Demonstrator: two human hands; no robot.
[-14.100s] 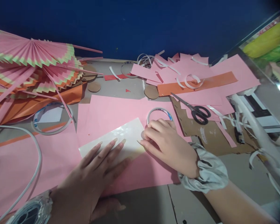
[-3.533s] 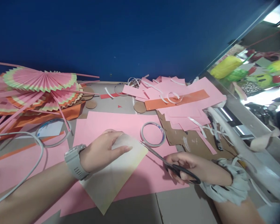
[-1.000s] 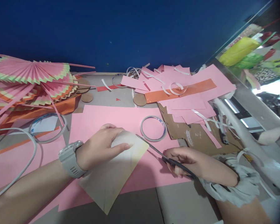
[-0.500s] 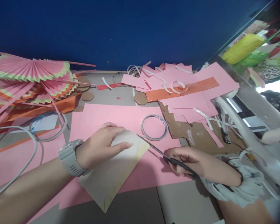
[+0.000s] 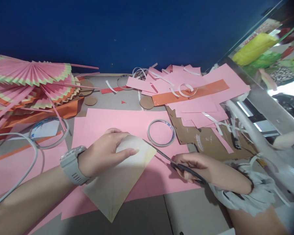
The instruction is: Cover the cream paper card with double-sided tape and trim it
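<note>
My left hand (image 5: 110, 151), with a grey watch (image 5: 74, 164) on the wrist, grips the upper left part of a pale cream paper piece (image 5: 117, 182), thumb on top. My right hand (image 5: 193, 164) is closed round the black handles of a pair of scissors (image 5: 165, 156). The blades point up and left and lie along the paper's upper right edge. Large pink sheets (image 5: 127, 119) lie flat beneath the paper. A roll of tape (image 5: 161, 133) rests on the pink just above the scissors.
Folded pink and green paper fans (image 5: 31, 73) stand at the left, above another tape roll (image 5: 63, 133) and a grey cable (image 5: 36, 153). Pink offcuts (image 5: 198, 107), an orange strip (image 5: 205, 91), cardboard (image 5: 201, 140) and a cutter (image 5: 235, 137) lie at the right. A blue panel (image 5: 112, 32) rises behind.
The whole view has shifted very slightly. Both hands, the paper and the scissors hold almost the same places as before.
</note>
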